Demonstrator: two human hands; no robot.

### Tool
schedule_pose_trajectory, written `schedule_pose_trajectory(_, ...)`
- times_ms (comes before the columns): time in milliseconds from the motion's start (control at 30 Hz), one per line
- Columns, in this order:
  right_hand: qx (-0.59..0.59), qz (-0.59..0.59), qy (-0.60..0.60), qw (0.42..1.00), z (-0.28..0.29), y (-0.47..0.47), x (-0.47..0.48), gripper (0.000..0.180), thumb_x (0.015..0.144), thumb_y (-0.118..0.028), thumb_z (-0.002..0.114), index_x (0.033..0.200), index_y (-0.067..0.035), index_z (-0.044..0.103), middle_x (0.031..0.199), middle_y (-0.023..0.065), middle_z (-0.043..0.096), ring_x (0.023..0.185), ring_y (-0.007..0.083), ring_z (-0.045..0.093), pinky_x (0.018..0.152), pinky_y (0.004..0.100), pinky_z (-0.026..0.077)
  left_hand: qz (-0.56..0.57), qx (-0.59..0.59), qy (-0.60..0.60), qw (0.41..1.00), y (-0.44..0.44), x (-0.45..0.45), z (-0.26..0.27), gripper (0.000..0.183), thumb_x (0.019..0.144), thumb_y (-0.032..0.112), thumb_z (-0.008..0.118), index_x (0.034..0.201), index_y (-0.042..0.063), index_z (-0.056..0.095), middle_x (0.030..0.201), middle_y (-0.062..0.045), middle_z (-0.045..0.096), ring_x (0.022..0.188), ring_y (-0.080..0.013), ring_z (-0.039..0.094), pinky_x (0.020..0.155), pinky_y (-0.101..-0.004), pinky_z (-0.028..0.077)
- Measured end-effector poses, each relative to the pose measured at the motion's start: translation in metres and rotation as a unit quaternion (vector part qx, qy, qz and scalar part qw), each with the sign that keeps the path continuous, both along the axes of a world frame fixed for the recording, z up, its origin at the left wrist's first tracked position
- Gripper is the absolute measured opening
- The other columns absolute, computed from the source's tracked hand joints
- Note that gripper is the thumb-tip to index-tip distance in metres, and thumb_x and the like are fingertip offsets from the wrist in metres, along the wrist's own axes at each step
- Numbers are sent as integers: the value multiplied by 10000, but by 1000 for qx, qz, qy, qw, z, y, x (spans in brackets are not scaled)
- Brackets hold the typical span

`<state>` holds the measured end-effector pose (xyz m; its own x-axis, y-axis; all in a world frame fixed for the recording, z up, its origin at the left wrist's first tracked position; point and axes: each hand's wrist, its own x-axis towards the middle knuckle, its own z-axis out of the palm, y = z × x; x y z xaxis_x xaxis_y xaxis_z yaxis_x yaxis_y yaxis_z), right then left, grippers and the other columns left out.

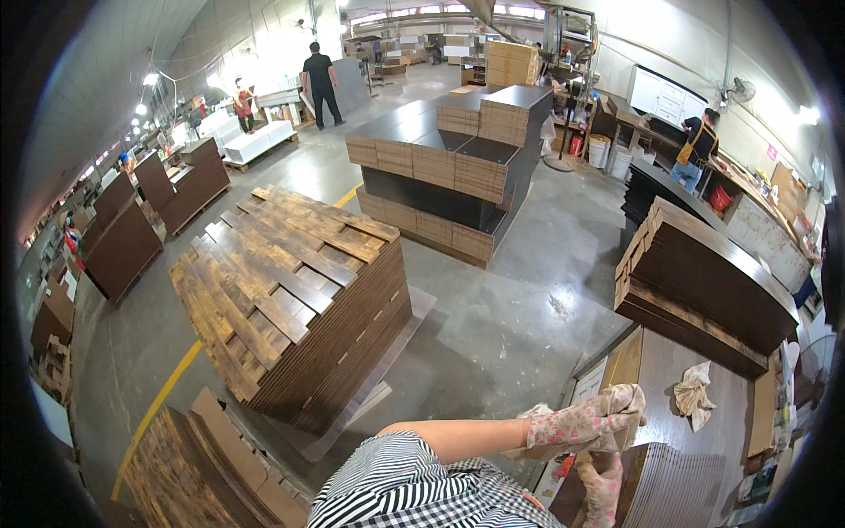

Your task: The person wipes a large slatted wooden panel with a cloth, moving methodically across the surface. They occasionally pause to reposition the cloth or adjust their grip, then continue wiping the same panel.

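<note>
My left hand [587, 422], in a pale glove with pink spots, reaches across from the lower middle over the edge of a workbench [686, 350]. It is closed on a crumpled pale cloth [624, 406], part of which lies against the fingers. Just below it is my right hand [601, 485] in a matching glove, its fingers near the cloth; whether it grips anything cannot be told. A stack of thin boards [673, 488] stands on edge beside it. Another crumpled, stained cloth [693, 397] lies on the bench top.
Dark brown boards [706, 290] are piled at the bench's far end. Stacked wood-look planks [284, 277] stand on the floor at left, with black panels [449, 145] beyond. More boards [185, 468] lie lower left. A person [696, 148] works at right; another person [320, 82] stands farther back.
</note>
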<state>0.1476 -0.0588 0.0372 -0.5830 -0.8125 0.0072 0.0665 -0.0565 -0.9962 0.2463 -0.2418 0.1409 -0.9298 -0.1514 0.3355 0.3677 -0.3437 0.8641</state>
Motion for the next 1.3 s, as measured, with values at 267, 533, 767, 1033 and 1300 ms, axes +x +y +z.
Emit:
schedule_pose_trajectory(267, -19, -149, -73, 986, 31, 23, 1, 158, 889, -40, 613, 1015, 27, 680, 872, 19, 684, 750, 123, 613, 678, 254, 474, 57, -106, -48, 992, -57, -13, -34, 346, 969, 286, 665, 1169, 19, 577, 1124, -42, 600, 1059, -109, 558, 945, -280, 471)
schedule_pose_trajectory(533, -1, -71, -27, 997, 20, 23, -17, 128, 888, -88, 630, 977, -8, 674, 848, 16, 688, 710, 123, 618, 655, 250, 481, 213, -259, -220, 916, -75, 21, -93, 557, 954, 284, 675, 1411, 36, 475, 1322, -143, 585, 1183, -207, 587, 1003, -337, 488)
schedule_pose_trajectory(767, -29, -50, -45, 997, 55, 12, -1, 126, 891, -141, 650, 936, -24, 662, 811, 12, 680, 677, 114, 609, 630, 253, 479, -33, -264, -60, 962, 21, 30, -104, 768, 883, 317, 730, 1496, 48, 352, 1346, -164, 501, 1306, -293, 478, 1090, -387, 396)
schedule_pose_trajectory(1033, 0, -99, 3, 995, 41, 41, -30, 91, 905, -109, 623, 887, -19, 621, 811, 23, 637, 728, 88, 562, 673, 228, 445, 86, -313, -226, 918, 20, 47, -77, 372, 879, 232, 721, 1209, 64, 685, 1087, -128, 721, 1043, -266, 670, 927, -374, 489)
schedule_pose_trajectory(1300, 37, -181, 346, 920, 17, 88, -52, 707, 896, -279, 704, 1438, 44, 385, 1366, 173, 504, 1279, 245, 475, 1085, 382, 363, 73, -420, -178, 887, 34, 37, -58, 289, 860, 259, 698, 1037, 33, 728, 973, -146, 709, 950, -331, 664, 841, -403, 498)
